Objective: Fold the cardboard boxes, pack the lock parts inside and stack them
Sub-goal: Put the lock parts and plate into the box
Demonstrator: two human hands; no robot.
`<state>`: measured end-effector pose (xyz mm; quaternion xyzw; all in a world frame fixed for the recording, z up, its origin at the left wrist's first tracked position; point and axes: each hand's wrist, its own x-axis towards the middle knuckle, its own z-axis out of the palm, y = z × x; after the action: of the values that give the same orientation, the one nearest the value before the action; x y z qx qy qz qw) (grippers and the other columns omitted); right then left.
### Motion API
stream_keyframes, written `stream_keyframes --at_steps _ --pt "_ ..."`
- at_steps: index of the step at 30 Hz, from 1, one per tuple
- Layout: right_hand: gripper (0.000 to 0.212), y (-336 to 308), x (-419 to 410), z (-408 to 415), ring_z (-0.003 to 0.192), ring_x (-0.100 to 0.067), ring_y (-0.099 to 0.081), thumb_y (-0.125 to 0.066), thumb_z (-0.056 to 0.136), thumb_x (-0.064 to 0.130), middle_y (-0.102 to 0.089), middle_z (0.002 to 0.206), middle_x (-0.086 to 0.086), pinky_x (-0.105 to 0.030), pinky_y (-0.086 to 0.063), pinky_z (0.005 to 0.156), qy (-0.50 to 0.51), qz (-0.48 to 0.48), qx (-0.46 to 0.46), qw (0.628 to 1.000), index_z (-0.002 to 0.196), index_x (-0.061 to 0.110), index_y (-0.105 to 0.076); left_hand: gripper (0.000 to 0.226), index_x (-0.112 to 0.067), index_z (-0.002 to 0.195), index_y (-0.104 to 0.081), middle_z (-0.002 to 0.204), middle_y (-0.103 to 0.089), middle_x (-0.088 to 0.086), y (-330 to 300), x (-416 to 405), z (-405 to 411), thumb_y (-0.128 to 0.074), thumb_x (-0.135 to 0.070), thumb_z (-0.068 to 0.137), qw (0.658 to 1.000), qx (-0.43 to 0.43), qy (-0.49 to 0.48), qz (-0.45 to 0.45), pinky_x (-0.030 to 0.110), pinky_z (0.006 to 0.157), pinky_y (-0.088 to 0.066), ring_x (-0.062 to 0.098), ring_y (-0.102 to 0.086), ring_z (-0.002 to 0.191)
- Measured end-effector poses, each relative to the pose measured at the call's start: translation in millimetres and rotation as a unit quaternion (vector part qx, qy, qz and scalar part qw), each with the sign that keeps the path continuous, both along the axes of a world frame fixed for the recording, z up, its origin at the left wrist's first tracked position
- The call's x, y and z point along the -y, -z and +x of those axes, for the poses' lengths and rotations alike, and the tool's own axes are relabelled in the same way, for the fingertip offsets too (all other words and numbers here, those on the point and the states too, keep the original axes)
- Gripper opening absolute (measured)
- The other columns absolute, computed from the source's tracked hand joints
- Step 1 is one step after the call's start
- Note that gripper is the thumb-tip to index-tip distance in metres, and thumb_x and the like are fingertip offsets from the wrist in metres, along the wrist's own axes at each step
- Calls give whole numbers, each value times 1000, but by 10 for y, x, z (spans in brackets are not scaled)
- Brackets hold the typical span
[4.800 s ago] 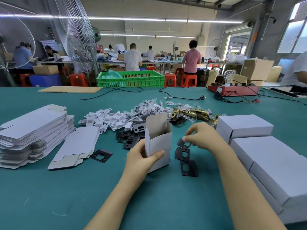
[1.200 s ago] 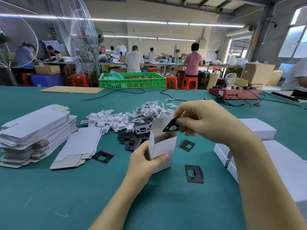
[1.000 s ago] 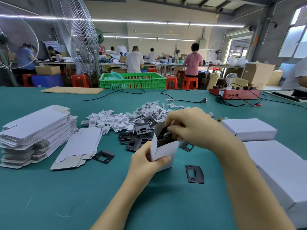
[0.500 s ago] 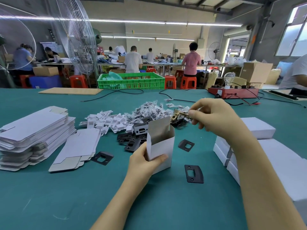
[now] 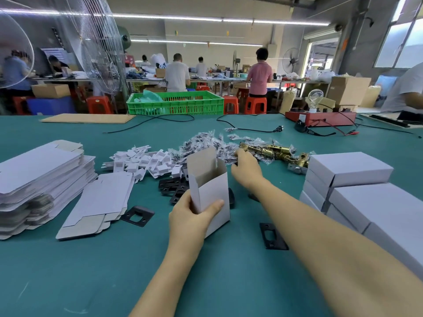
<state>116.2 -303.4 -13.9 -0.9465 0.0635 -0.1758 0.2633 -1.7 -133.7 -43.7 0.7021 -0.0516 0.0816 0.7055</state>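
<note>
Left hand [image 5: 191,219] holding open box [image 5: 209,186] upright, mid-table, toward the near edge.
Thumb curling across its front. Right hand [image 5: 246,169] reaching past it, fingers closing on bagged parts [image 5: 225,156] beside brass latches [image 5: 273,153]; exact hold unclear.

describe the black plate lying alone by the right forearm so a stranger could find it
On the green table, look just right of the open white box that the left hand grips. The black plate lies flat beside the right forearm, apart from the black pile behind the box.

Head view, looking forward-down (close over table [image 5: 68,259])
</note>
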Motion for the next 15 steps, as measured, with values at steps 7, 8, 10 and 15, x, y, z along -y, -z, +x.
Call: stream_keyframes --at_steps 7,8,10,15 --pt "44 2 3 389 146 -30 -13 -33 99 7 -26 153 -16 -44 -29 108 -30 -187 -60 980 141 -1 -28 24 -30 87 -71 85 -74 -9 9 -14 18 -85 -24 70 1000 0 12 -14 46 84 -57 17 -69 86" --pt "46 2 2 404 148 -30 -7 -31 98 4 -24 155 -16 -46 -28 109 -43 -196 -84 976 143 -1 -25 25 -30 88 -70 85 -74 -10 1 -14 14 -84 -29 66 1000 -1 13 -15 45 84 -58 17 -69 86" --pt "48 28 5 415 149 -30 -5 -33 97 4 -25 154 -19 -48 -27 110 -58 -201 -121 970 144 -1 -23 29 -30 89 -70 86 -74 -10 -11 -12 7 -79 -35 61 1000 -1 14 -16 45 84 -58 16 -69 87" --pt "42 133 -4 435 138 -28 -28 -44 98 17 -45 140 -17 -44 -33 106 -51 -225 -114 966 136 2 -36 30 -29 90 -70 88 -74 -8 1 -30 20 -79 -34 62 1000 -6 13 -15 46 86 -57 17 -69 89"
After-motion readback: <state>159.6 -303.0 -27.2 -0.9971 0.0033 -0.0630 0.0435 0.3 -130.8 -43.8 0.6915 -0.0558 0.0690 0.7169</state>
